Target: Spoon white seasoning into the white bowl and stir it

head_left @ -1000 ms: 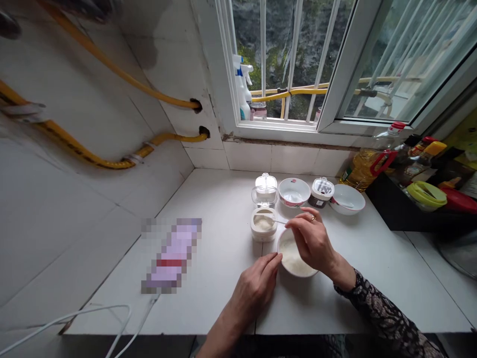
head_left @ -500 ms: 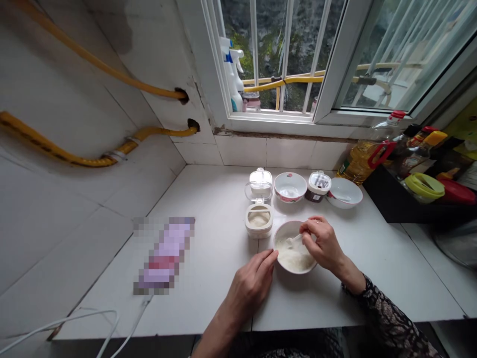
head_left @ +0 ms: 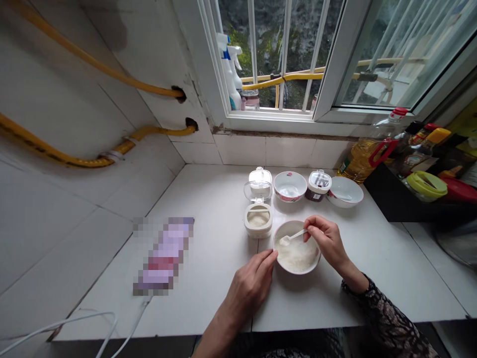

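Observation:
A white bowl (head_left: pixel 298 267) holds pale, floury powder or grains. With its fingertips at the bowl's left rim, my left hand (head_left: pixel 250 282) steadies it, closed against the edge; its thumb is mostly hidden. My right hand (head_left: pixel 328 241) pinches the handle of a small white spoon (head_left: pixel 294 235) over the bowl, the spoon's tip pointing left with some white stuff in it. Just behind and left of the bowl stands a white seasoning jar (head_left: pixel 258 229), its clear lid (head_left: pixel 258 191) flipped up and pale granules inside.
Along the back stand another white-lidded jar (head_left: pixel 261 175), a flowered bowl (head_left: pixel 290 188), a dark jar with white lid (head_left: pixel 318 186) and a second bowl (head_left: pixel 345 193). An oil bottle (head_left: pixel 367 151) and a black condiment rack (head_left: pixel 391 196) are right. A blurred purple object (head_left: pixel 164 258) with a cable lies left.
The spoon has risen from the powder toward the bowl's far left side and now shows clearly. My right hand has shifted slightly right; my left hand stays at the rim.

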A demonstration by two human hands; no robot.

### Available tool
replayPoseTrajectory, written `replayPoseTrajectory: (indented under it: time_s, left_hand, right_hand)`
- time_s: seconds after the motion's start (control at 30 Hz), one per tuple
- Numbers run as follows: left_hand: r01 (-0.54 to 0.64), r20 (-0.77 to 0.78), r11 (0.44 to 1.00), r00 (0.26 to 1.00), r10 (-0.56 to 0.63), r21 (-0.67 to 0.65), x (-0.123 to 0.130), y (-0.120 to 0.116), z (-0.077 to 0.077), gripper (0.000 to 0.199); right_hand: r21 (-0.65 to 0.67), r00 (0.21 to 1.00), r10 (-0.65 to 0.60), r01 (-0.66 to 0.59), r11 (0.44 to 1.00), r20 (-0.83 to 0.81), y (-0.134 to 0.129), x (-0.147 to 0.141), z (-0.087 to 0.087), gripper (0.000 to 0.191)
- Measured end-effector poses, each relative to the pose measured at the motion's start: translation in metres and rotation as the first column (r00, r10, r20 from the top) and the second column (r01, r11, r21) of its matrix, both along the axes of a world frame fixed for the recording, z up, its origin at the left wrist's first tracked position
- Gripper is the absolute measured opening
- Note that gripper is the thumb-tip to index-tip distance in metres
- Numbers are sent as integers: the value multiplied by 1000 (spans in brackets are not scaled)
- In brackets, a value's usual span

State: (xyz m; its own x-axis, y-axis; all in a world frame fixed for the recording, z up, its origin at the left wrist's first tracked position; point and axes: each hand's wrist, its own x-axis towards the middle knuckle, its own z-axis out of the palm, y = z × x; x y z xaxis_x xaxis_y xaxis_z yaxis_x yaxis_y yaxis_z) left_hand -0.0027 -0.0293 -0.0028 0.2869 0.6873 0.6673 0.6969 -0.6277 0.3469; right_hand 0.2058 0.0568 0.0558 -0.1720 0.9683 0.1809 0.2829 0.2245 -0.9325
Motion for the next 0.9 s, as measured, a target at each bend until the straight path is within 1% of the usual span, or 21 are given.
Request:
replayPoseTrajectory:
  time_s: [0.07,0.13,0.2,0.27,0.37,0.43,0.47,0.5,0.53,0.6,0.63,0.67,0.7,0.73,0.77,0.83,0.9]
  left_hand:
    - [1,-2,1000,1000,-1,-2,0,0,0,35]
    - [2,-2,1000,1000,-2,-2,0,0,-1,36]
    - [1,-1,1000,1000,-1,4,0,0,-2,37]
    - [0,-4,1000,1000,0,5,0,0,-3,37]
    - [1,-8,1000,1000,-1,11,-1,0,-4,38]
    - [2,-6,1000,1000,-2,16,-1,1,-4,38]
    - [3,-5,1000,1000,-3,15,-1,1,-4,39]
    - [5,-5,1000,1000,-5,13,-1,1,-4,39]
    - [5,-6,1000,1000,-5,11,-1,1,-4,39]
    - [5,-9,1000,1000,-5,12,0,1,-3,38]
    - [5,-9,1000,1000,-5,14,0,1,-3,38]
    - [6,-9,1000,1000,-5,16,0,1,-2,38]
    - [6,-8,1000,1000,-6,15,0,1,-2,38]
    - [7,-6,1000,1000,-7,12,0,1,-2,38]
    - [9,-5,1000,1000,-9,9,0,1,-2,37]
    - [8,-7,1000,1000,-8,4,0,0,-2,37]
    - [4,-7,1000,1000,-4,5,0,0,-3,38]
  right_hand:
    - [-118,993,-1,-14,993,-122,3,1,0,11]
    - [-184,977,-21,-19,983,-211,6,2,0,10]
    - [-210,964,-44,-12,978,-260,10,3,1,9]
    - [-194,957,-55,-1,981,-284,12,1,5,8]
    - [-72,964,-19,0,997,-264,11,-7,15,10]
    - [71,982,20,-7,997,-190,8,-16,20,10]
    - [167,992,27,-6,986,-123,7,-21,21,9]
    - [278,999,32,-19,960,-39,6,-26,21,9]
    - [396,998,35,-54,917,55,5,-30,20,10]
    - [587,970,34,-172,791,239,5,-37,16,16]
    - [641,950,31,-232,731,309,4,-39,14,19]
    - [672,935,25,-273,688,354,4,-40,12,21]
    - [689,928,16,-288,665,372,4,-40,12,22]
    - [699,930,3,-278,658,367,4,-38,12,23]
    - [704,939,-9,-253,663,345,4,-36,14,23]
    - [696,963,-22,-177,696,267,2,-27,19,21]
    - [661,982,-28,-106,743,189,1,-17,23,18]
